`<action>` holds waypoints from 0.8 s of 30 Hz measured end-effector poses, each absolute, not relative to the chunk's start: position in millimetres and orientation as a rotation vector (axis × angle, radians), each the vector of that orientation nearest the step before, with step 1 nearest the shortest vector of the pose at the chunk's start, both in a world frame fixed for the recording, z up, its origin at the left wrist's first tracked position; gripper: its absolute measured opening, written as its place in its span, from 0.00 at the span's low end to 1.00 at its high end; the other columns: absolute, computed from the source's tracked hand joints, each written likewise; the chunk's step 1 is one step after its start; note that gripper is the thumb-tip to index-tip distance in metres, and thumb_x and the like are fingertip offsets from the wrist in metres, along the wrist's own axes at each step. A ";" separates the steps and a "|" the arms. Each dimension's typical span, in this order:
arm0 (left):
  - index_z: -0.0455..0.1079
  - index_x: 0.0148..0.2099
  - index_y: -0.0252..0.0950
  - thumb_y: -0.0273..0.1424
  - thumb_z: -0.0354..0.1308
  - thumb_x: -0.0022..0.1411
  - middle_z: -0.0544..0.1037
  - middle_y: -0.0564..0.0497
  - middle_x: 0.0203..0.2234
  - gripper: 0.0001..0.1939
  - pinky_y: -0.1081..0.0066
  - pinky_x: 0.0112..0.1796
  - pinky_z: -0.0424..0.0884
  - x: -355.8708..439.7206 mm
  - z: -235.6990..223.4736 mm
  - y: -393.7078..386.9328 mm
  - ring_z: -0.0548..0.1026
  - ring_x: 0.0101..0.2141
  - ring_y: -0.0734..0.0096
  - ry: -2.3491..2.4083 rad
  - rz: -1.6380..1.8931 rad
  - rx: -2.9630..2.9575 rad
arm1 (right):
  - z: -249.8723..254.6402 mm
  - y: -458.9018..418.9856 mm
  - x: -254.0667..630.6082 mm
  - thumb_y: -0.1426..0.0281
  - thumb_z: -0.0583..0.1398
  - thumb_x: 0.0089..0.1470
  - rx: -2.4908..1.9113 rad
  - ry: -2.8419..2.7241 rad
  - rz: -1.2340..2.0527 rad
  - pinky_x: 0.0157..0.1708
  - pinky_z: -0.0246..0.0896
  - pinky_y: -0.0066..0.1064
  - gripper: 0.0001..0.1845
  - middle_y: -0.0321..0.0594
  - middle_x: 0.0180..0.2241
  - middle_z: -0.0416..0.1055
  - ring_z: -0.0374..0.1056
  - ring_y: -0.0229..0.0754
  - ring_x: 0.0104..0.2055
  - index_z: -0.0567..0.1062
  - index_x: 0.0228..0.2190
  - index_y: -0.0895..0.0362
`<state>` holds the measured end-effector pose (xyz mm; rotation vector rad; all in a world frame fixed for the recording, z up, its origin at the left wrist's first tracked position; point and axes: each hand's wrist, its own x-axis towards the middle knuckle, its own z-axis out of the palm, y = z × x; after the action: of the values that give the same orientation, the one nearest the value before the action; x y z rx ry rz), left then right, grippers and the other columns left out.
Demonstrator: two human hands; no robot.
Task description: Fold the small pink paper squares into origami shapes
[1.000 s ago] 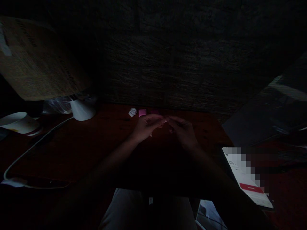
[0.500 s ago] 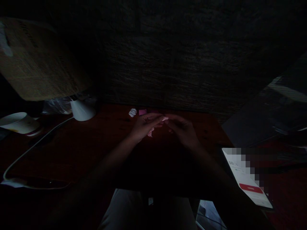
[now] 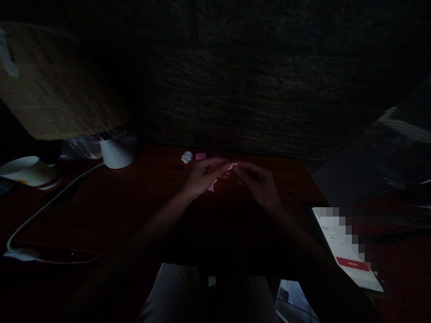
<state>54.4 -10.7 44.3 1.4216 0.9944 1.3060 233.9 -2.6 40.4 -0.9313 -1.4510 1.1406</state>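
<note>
Head: fingers point(image 3: 221, 171) tight on pink paper point(image 3: 232, 166)

Wall point(image 3: 242, 89) behind, cup point(image 3: 32, 174) and lamp point(image 3: 67, 85) obstructing left, passage over tabletop point(image 3: 141, 193) beside lamp

Lamp point(image 3: 117, 154) on the table point(image 3: 134, 202) near the far edge, cup point(image 3: 28, 172) to its left; rightward along that edge, a wad point(image 3: 186, 157), then a square point(image 3: 201, 156) just beside; screen point(image 3: 346, 251) at the right edge.

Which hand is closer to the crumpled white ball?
Left. The left hand is just to the right of the crumpled white ball and closer to the person; the right hand is farther right.
</note>
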 end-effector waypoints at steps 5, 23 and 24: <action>0.79 0.46 0.36 0.42 0.70 0.57 0.85 0.45 0.38 0.19 0.70 0.33 0.79 55.2 44.5 -10.9 0.83 0.35 0.66 0.947 1.326 1.437 | 41.0 -2.5 233.6 0.54 0.70 0.51 -0.925 -1.438 1.098 0.30 0.71 0.32 0.18 0.38 0.38 0.82 0.73 0.40 0.34 0.84 0.42 0.49; 0.76 0.48 0.36 0.35 0.73 0.52 0.82 0.49 0.32 0.21 0.77 0.23 0.70 54.2 45.6 -12.6 0.80 0.30 0.69 0.973 1.318 1.442 | 39.4 -4.5 232.1 0.53 0.66 0.56 -0.884 -1.524 1.065 0.28 0.70 0.32 0.18 0.39 0.38 0.82 0.72 0.39 0.30 0.85 0.42 0.49; 0.76 0.48 0.36 0.35 0.73 0.52 0.82 0.50 0.32 0.21 0.76 0.25 0.72 54.2 45.5 -12.3 0.80 0.30 0.70 0.962 1.327 1.443 | 39.9 -4.7 232.3 0.53 0.66 0.56 -0.889 -1.513 1.067 0.28 0.71 0.32 0.18 0.38 0.39 0.82 0.73 0.40 0.31 0.84 0.43 0.48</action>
<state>54.2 -12.3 45.5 1.4426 0.9615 1.3267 232.3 -4.7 39.9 -0.8893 -1.5130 1.0674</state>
